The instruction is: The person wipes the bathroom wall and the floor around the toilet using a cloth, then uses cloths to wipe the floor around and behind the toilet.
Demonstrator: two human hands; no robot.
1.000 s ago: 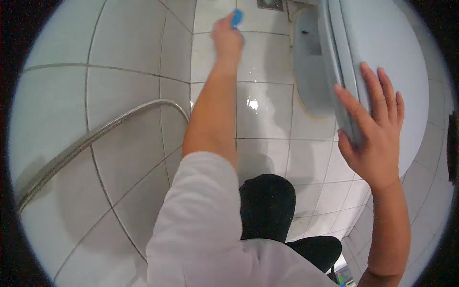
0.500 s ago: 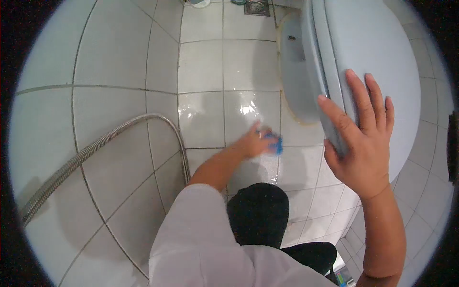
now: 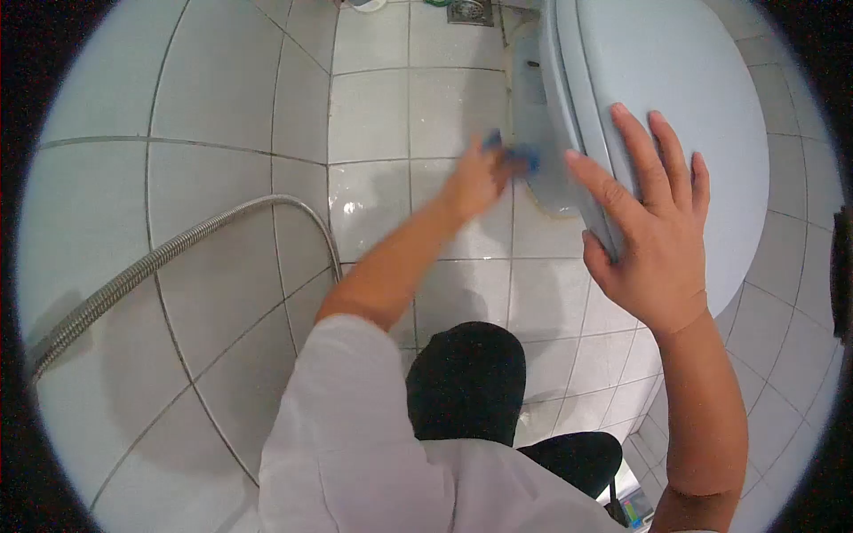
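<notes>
a pale tiled wall rose opposite the toilet, and the tiled floor ran between the two, shining in a patch on the wall side of the toilet. a black-clad knee was just before the near end of the toilet. a ribbed metal hose curved by the wall, well apart from the toilet. the right hand lay on the toilet, over its lid, fingers spread wide, thumb and forefinger at the edge, grasping nothing. the left hand was low, close to the toilet's foot, its fingers bent around a blue object; blur hid how tightly. a drain sat near the toilet's far end. the blue object stuck out toward the toilet's foot; whether it touched could not be told.
</notes>
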